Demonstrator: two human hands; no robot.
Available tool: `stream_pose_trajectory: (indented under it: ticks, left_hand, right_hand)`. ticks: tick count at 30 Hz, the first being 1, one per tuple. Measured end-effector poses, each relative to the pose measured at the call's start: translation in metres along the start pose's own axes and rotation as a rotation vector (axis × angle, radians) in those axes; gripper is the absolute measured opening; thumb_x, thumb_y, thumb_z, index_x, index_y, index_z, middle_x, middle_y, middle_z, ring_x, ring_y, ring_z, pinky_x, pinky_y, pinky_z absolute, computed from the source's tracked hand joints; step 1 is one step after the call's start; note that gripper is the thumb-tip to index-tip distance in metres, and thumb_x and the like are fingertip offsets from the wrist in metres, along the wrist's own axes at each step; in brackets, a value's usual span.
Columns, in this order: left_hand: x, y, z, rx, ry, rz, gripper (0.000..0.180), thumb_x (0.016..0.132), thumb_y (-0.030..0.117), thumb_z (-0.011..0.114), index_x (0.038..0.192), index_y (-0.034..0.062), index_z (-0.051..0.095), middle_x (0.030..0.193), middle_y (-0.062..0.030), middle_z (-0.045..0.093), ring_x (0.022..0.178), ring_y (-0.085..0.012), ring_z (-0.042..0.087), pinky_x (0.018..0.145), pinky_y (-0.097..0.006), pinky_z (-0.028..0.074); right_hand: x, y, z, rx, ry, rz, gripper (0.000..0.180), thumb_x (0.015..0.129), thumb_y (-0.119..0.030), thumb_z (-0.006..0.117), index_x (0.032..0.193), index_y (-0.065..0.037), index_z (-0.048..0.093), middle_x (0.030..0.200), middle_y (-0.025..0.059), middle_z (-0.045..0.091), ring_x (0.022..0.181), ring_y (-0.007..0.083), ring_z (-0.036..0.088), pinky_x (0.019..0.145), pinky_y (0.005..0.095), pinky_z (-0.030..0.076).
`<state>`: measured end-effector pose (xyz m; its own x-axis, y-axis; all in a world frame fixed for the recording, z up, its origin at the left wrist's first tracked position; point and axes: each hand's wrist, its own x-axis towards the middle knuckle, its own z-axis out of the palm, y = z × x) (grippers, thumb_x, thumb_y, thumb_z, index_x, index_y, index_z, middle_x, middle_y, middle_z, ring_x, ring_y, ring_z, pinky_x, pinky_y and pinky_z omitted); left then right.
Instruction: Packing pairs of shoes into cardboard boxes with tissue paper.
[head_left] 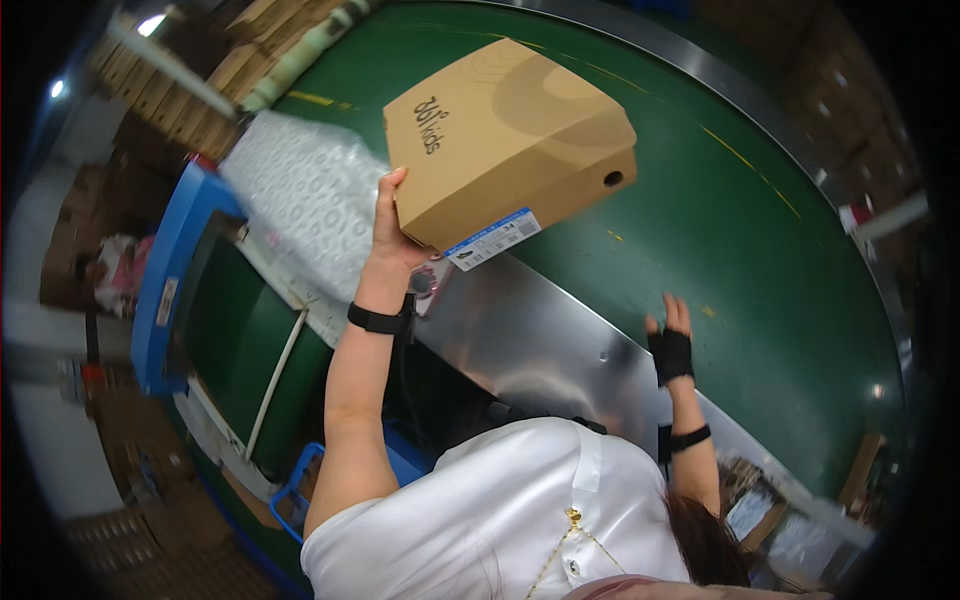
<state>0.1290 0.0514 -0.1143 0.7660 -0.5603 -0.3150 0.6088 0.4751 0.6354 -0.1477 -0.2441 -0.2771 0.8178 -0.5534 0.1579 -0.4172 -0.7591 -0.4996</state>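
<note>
A brown cardboard shoebox (510,140), with dark print on its lid, a round hole in its side and a blue-and-white label, is held up over the green conveyor belt. My left hand (392,225) grips its near left corner, with the thumb along the edge; the fingers under the box are mostly hidden. Over the belt's near edge, my right hand (672,345) wears a black fingerless glove. Its fingers are stretched out and nothing is in them. Black straps circle both my forearms.
The green belt (760,280) curves around in front, edged by a metal plate (550,330). Clear bubble wrap (300,190) lies left of the box, beside a blue machine frame (180,280). Stacked cartons (190,90) stand at the far left. Another person (120,270) is at the left.
</note>
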Motion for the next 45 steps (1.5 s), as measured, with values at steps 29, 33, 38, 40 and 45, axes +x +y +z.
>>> stream_pose_trajectory:
  ticks: [29, 33, 38, 40, 45]
  left_hand:
    - [-0.010, -0.117, -0.171, 1.235, 0.075, 0.071, 0.037, 0.084, 0.028, 0.049, 0.102, -0.0033, 0.053, 0.103, -0.0160, 0.054, 0.096, -0.0237, 0.050, 0.084, -0.033, 0.040]
    - [-0.018, -0.170, -0.090, 1.915, -0.495, 0.203, 0.060, 0.080, 0.044, 0.050, 0.115, -0.0042, 0.043, 0.126, -0.0292, 0.027, 0.119, -0.0398, 0.025, 0.094, -0.053, 0.021]
    - [-0.018, -0.199, -0.085, 2.176, -0.536, 0.237, 0.074, 0.078, 0.048, 0.047, 0.128, -0.0028, 0.026, 0.132, -0.0350, 0.006, 0.124, -0.0463, 0.004, 0.087, -0.068, 0.008]
    - [-0.027, -0.200, -0.078, 2.313, -0.448, 0.262, 0.076, 0.079, 0.048, 0.045, 0.129, -0.0037, 0.021, 0.130, -0.0379, 0.006, 0.124, -0.0486, 0.003, 0.089, -0.067, 0.005]
    - [-0.025, -0.212, -0.089, 2.335, -0.417, 0.370, 0.074, 0.080, 0.047, 0.042, 0.129, -0.0035, 0.021, 0.132, -0.0340, 0.008, 0.125, -0.0458, 0.004, 0.091, -0.066, 0.004]
  right_hand:
    - [-0.083, 0.001, 0.062, -0.239, 0.415, 0.384, 0.033, 0.067, -0.020, 0.058, 0.091, 0.002, 0.053, 0.111, 0.0192, 0.041, 0.100, 0.0333, 0.041, 0.087, 0.0437, 0.033]
    - [-0.127, -0.002, 0.065, -0.343, 0.358, 0.444, 0.048, 0.075, -0.028, 0.052, 0.113, 0.000, 0.045, 0.128, 0.0169, 0.032, 0.121, 0.0268, 0.028, 0.095, 0.0497, 0.021]
    - [-0.183, 0.006, 0.028, -0.337, 0.359, 0.730, 0.054, 0.076, -0.037, 0.051, 0.118, -0.005, 0.042, 0.129, 0.0183, 0.029, 0.122, 0.0276, 0.027, 0.095, 0.0570, 0.014]
    - [-0.198, 0.006, 0.014, -0.326, 0.427, 0.992, 0.057, 0.075, -0.039, 0.051, 0.119, -0.004, 0.042, 0.130, 0.0187, 0.028, 0.124, 0.0281, 0.024, 0.096, 0.0572, 0.012]
    - [-0.209, 0.023, 0.032, -0.509, 0.465, 0.974, 0.057, 0.073, -0.039, 0.053, 0.117, -0.004, 0.045, 0.128, 0.0181, 0.032, 0.123, 0.0296, 0.024, 0.095, 0.0570, 0.016]
